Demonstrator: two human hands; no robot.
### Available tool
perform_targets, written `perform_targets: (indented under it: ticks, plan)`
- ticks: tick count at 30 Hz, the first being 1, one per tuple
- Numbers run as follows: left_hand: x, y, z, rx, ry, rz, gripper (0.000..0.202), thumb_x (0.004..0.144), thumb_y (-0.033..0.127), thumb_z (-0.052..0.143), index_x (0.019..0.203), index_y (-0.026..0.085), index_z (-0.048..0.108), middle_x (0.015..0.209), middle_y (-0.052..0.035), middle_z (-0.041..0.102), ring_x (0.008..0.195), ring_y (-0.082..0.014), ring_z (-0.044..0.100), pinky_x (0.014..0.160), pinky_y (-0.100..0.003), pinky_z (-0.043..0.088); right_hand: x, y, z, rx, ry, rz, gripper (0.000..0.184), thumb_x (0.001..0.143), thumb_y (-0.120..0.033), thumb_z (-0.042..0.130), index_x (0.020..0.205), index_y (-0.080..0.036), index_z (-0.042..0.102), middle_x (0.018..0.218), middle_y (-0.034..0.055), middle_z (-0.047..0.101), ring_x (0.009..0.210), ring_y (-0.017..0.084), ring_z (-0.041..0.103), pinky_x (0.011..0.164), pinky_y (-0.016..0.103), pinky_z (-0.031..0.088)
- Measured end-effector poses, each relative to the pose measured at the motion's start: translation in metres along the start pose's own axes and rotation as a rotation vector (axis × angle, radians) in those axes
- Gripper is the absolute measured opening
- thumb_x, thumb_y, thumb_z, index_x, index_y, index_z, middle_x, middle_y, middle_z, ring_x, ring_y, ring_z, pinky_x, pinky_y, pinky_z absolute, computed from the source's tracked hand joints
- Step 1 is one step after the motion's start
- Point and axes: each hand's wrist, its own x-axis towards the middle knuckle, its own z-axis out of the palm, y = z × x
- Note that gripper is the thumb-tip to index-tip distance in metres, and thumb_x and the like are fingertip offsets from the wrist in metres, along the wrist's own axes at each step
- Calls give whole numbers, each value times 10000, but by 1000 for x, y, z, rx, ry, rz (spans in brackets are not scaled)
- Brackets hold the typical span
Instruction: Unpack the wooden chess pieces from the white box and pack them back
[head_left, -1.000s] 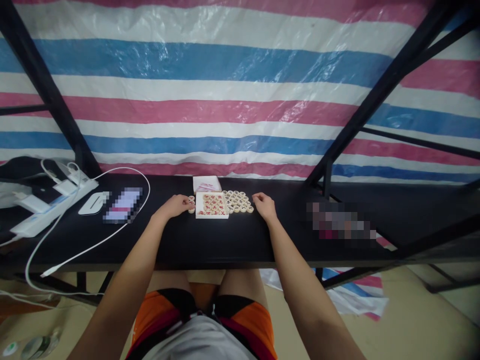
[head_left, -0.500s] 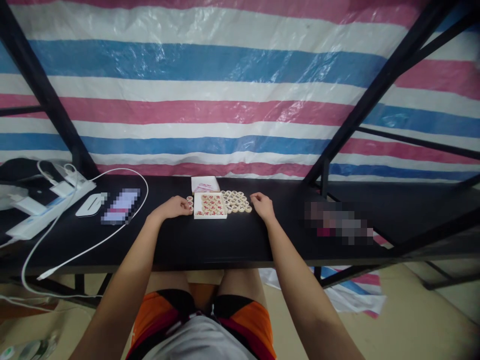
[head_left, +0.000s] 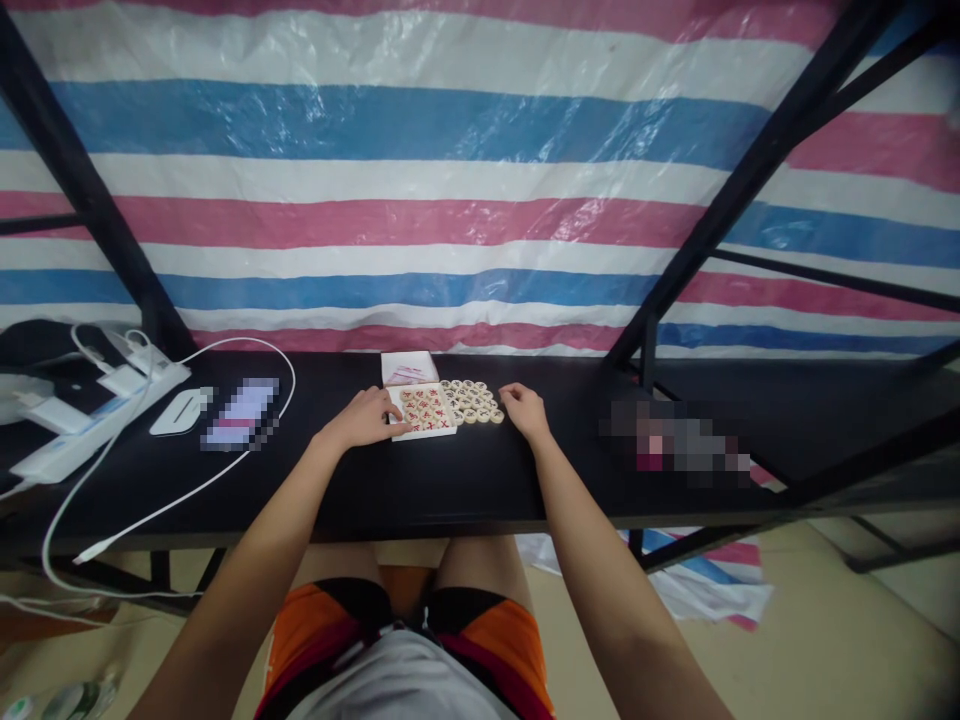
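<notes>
My left hand (head_left: 366, 418) reaches over the left edge of a white box (head_left: 431, 434). Its thumb and forefinger are apart, and the thumb lies along the near row of red-marked xiangqi pieces (head_left: 424, 409) inside. I see no piece between those fingers; the hand covers the table left of the box. To the box's right, several dark-marked xiangqi pieces (head_left: 471, 402) lie close together on the table. My right hand (head_left: 525, 410) rests at their right side, fingers curled together, with nothing visible in them.
Behind the box stands a white lid or second box (head_left: 408, 368) with red print. On the left of the black table (head_left: 450, 490) are a phone (head_left: 241, 412), a white flat device (head_left: 178, 411), a power strip (head_left: 97, 425) and a looping white cable (head_left: 172, 497). A blurred-out item (head_left: 682, 443) lies right.
My left hand has moved right, from the loose red-marked pieces beside the box to over the box's left edge. The box has tilted round slightly. My right hand stays put.
</notes>
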Motion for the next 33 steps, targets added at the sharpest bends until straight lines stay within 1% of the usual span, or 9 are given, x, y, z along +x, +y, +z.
perform_targets:
  ticks: [2,6,12,16,19,23,27,30,33]
  plan:
    - [-1,0,-1,2,-30,-8,455,771,627,547,872,237,757,886,-75,608,881,-244,516,809,-330,355,0,0,0,-3,-2,-4,232,753,-322,487,831,-206,672,816,39,702,809,191,625,790,292,430]
    - [-1,-2,1,18,-65,-3,422,751,610,581,864,245,759,922,-63,602,916,-239,511,832,-331,355,1,2,0,-2,-15,6,242,759,-341,483,836,-206,669,822,39,701,813,193,624,785,292,428]
    - [3,-7,8,-103,-47,-1,338,727,523,653,848,218,735,962,-56,622,948,-230,523,877,-327,375,1,3,1,-5,-5,4,241,762,-354,488,827,-213,672,813,36,698,797,193,622,777,293,433]
    - [3,-7,9,-195,-17,7,295,702,461,690,817,190,701,906,-51,641,923,-219,536,827,-296,404,2,4,1,-16,-8,5,234,757,-338,493,829,-213,677,813,34,700,796,191,622,776,292,435]
    - [3,-6,8,-266,-14,26,270,709,437,683,772,175,689,845,-48,652,849,-197,555,765,-277,410,1,3,1,-17,-7,1,234,759,-333,493,830,-208,678,818,38,702,802,191,624,782,292,436]
    - [1,-9,2,-470,-16,-74,326,717,471,666,770,150,685,737,-37,652,702,-162,567,657,-257,408,0,2,1,-4,3,-3,237,753,-319,494,835,-204,684,821,43,704,796,190,629,783,292,442]
    - [-4,-25,-8,-651,22,-189,359,682,478,694,795,138,682,725,-43,678,695,-165,593,653,-255,422,1,2,1,-4,-2,-3,242,747,-320,493,834,-205,687,818,41,704,798,195,629,787,298,446]
    - [-9,-43,-9,-630,-57,-248,364,630,488,728,741,145,678,712,-35,683,682,-163,589,627,-248,404,1,3,1,-7,4,-13,245,746,-324,490,829,-208,689,818,41,705,803,195,630,796,299,446]
    - [-12,-54,-7,-523,-155,-295,377,604,523,729,627,155,653,614,-5,641,608,-144,546,555,-238,346,1,4,1,-3,5,-14,251,747,-332,487,830,-209,690,824,42,706,797,194,631,793,297,447]
